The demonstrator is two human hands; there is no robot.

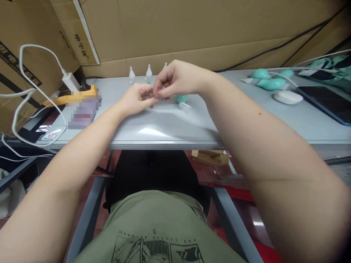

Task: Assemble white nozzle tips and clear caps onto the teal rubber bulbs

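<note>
Touching at the fingertips are left hand (137,98) and right hand (181,80), any held item unclear, "ONE DEGREE BEYOND" across the shirt (156,215)!

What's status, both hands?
Left hand, right hand: fingertips together, any held item hidden. Teal rounded bulb, clear plastic tube near right hand. White pointed nozzles behind.

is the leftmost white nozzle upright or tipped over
Upright: the nozzle has its narrow end pointing up and its wider part below.

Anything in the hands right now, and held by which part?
Can't be told: the left hand and right hand come together at the fingertips, hiding anything that may be between them.
</note>
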